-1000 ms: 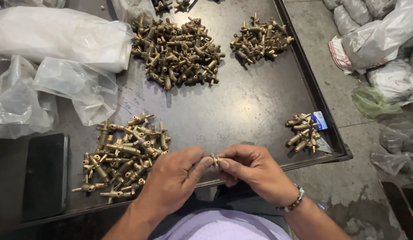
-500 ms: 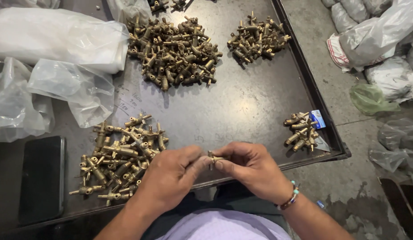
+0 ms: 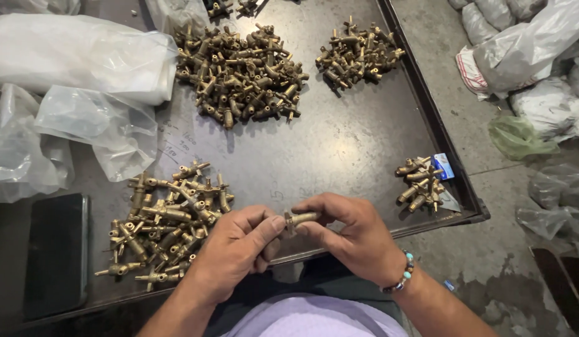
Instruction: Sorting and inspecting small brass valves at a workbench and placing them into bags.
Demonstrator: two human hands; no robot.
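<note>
Both hands meet at the near edge of a dark metal tray table [image 3: 339, 150]. My left hand [image 3: 236, 249] and my right hand [image 3: 345, 234] pinch the two ends of one small brass fitting [image 3: 299, 219] between fingertips. A loose pile of similar brass fittings [image 3: 168, 221] lies just left of my left hand. A small group of fittings [image 3: 419, 183] sits to the right of my right hand, beside a small blue and white packet [image 3: 443, 166]. My right wrist wears a beaded bracelet [image 3: 401, 278].
Two bigger brass heaps [image 3: 239, 72] [image 3: 358, 53] lie at the far side. Clear plastic bags [image 3: 77, 93] cover the left of the table, and a dark phone [image 3: 55, 253] lies at the near left. More bags [image 3: 532, 68] sit on the concrete floor at right.
The hands have stayed at the near edge, holding the fitting between them. The fingers have shifted slightly around it.
</note>
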